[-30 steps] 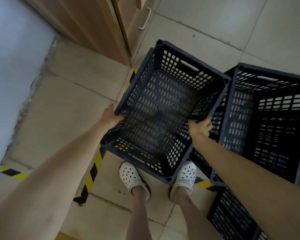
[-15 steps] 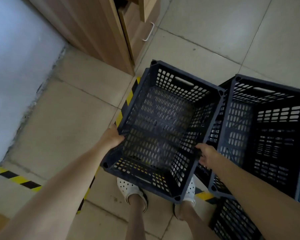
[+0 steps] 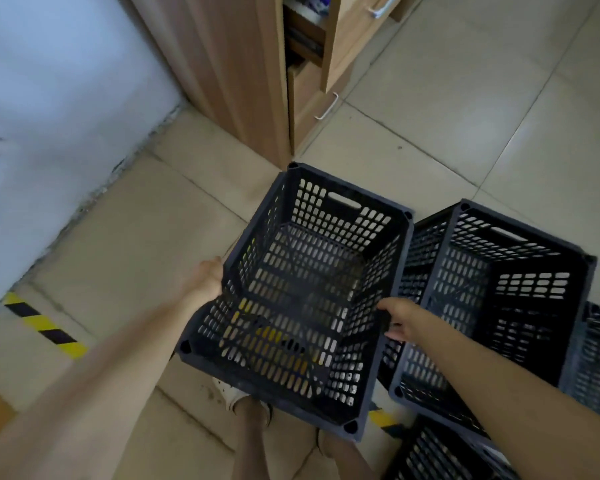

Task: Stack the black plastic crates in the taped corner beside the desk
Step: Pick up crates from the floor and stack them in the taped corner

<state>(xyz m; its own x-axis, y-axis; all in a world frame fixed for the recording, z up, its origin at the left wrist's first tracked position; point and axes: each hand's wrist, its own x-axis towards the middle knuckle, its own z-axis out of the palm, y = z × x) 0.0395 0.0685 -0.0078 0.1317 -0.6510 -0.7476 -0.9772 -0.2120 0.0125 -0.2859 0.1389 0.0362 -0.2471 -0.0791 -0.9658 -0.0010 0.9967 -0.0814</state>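
Both hands, left hand [image 3: 207, 282] and right hand [image 3: 400, 318], are gripping the black crate [image 3: 298, 292] with curled fingers, just beside the second crate [image 3: 499, 296].

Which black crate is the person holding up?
The black plastic crate nearest the wooden desk, gripped by left hand and right hand. The other crates aren't held.

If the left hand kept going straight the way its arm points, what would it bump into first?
Its own load: the left hand already grips the left rim of the held black crate. Beyond that the line runs up and right toward the wooden desk, though depth is hard to judge.
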